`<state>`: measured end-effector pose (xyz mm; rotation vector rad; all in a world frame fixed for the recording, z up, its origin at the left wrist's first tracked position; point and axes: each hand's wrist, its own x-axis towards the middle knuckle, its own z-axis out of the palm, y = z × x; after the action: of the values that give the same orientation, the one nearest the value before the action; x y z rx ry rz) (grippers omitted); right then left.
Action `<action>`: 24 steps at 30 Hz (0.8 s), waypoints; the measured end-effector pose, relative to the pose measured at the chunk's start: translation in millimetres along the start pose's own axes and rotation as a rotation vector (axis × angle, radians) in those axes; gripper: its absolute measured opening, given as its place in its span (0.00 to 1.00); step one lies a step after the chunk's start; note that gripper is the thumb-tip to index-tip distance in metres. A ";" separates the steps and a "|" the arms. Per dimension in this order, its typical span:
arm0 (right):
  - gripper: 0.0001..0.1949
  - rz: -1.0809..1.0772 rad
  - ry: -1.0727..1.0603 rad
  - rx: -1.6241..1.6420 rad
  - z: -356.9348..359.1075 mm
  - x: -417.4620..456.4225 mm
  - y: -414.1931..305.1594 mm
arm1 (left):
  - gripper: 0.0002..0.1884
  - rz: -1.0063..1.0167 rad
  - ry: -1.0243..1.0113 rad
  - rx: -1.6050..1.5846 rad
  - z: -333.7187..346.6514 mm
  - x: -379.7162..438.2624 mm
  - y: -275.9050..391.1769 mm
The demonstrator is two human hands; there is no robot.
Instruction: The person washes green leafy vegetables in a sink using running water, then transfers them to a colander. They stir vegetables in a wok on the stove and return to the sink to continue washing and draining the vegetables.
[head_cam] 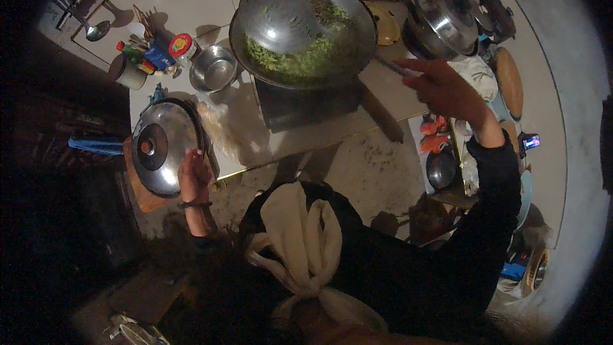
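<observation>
A large metal wok (287, 33) sits over a dark flat cooktop (306, 105). Chopped green vegetables (287, 60) lie along its near side and up its right side, leaving shiny metal bare in the middle. At the wok's right rim, my right hand (443, 91) grips a grey handle (392, 66); whether it belongs to the wok or a utensil is unclear. My left hand (195, 177), fingers curled, is at the right edge of a domed metal lid (175, 139) with a dark knob. I cannot tell if it grips the rim. Under the lid shows a wooden board (148, 201).
Left of the wok stand a steel bowl (214, 69), a red-lidded jar (182, 50) and a blue utensil holder (159, 57). A plastic bag (222, 127) lies near the lid. To the right are a lidded steel pot (438, 21), a white cloth (476, 76) and red packets (433, 134).
</observation>
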<state>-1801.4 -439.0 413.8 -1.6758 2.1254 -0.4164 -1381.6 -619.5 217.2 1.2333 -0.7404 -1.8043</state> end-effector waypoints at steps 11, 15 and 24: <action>0.17 0.109 0.105 -0.165 13.6 -5.8 18.8 | 0.14 0.051 0.013 -0.004 -6.9 -6.3 -8.8; 0.17 0.323 0.181 0.005 9.8 -26.0 3.6 | 0.13 0.028 -0.011 -0.010 -32.2 -12.5 -12.5; 0.17 0.256 0.329 0.140 58.9 -34.8 62.3 | 0.13 0.020 0.000 -0.008 -15.6 -19.7 -33.1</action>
<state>-1819.0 -389.6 337.6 -1.3067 2.4397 -0.7857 -1372.9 -586.3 193.8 1.2167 -0.7429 -1.7894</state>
